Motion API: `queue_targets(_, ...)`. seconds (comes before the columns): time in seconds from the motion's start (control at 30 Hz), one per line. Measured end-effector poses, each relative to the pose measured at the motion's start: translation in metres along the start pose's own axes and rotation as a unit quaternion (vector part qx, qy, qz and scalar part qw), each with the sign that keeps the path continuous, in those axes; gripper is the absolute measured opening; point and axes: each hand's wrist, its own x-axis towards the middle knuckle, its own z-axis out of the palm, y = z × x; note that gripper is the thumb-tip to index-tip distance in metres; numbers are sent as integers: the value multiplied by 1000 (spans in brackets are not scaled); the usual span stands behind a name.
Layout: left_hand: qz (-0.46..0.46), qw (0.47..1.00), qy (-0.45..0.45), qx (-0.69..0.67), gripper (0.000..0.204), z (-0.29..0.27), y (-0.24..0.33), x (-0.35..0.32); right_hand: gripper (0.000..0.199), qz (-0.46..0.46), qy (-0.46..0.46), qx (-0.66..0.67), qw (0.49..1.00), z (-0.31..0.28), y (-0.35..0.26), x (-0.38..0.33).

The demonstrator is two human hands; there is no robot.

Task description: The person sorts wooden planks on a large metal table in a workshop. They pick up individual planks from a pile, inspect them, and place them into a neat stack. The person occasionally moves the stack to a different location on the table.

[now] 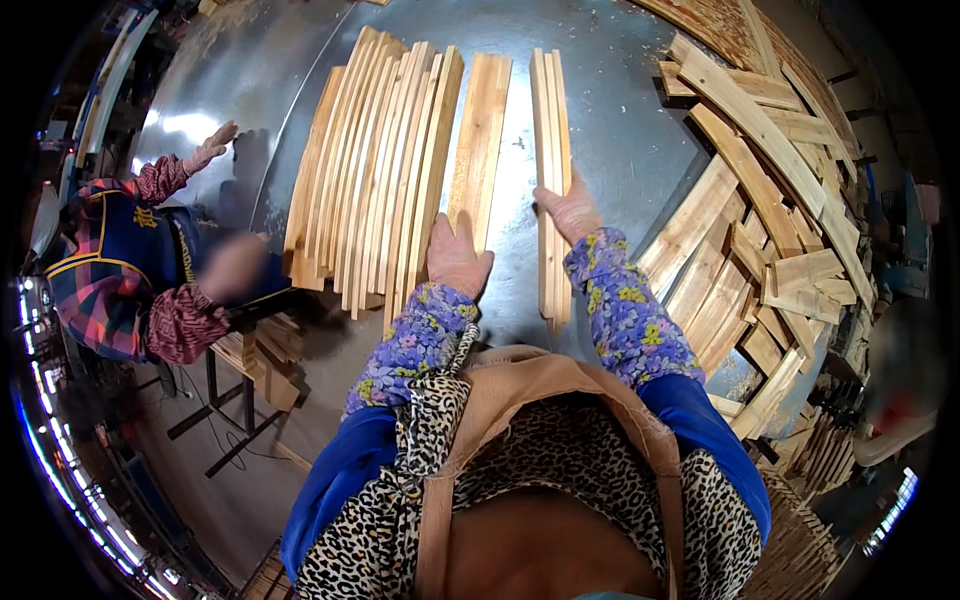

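My right hand (570,212) grips a narrow bundle of wooden boards (550,110) standing on edge, its thumb on the left side and its fingers along the right. My left hand (458,260) rests on the near part of a single wooden plank (482,120), with fingers stretched forward and thumb apart. That plank lies flat between the bundle and a wide row of boards (385,150) standing on edge close together. The row's right side is beside my left hand. Everything rests on a grey metal table (620,70).
A loose pile of wooden boards (740,240) covers the table's right side, some of them curved. At the left, a co-worker (120,240) in a dark apron reaches one hand over the table. Below the table's left edge are a dark metal stand (215,405) and wood offcuts (270,365).
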Motion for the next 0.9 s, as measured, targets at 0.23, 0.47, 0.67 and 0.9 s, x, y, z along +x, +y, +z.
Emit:
queue_targets(0.23, -2, 795, -150, -587, 88, -33, -36, 22, 61, 204, -99, 523, 822, 24, 6, -3)
queue_targets(0.47, 24, 875, -138, -463, 70, -54, -57, 22, 64, 148, -132, -44, 979, 108, -9, 29)
queue_targets(0.67, 230, 959, 164, 6, 81, -84, -48, -26, 76, 81, -49, -272, 958, 132, -107, -6)
queue_targets(0.9, -2, 417, -359, -835, 66, -43, -44, 168, 58, -89, -193, -363, 907, 126, -34, 24)
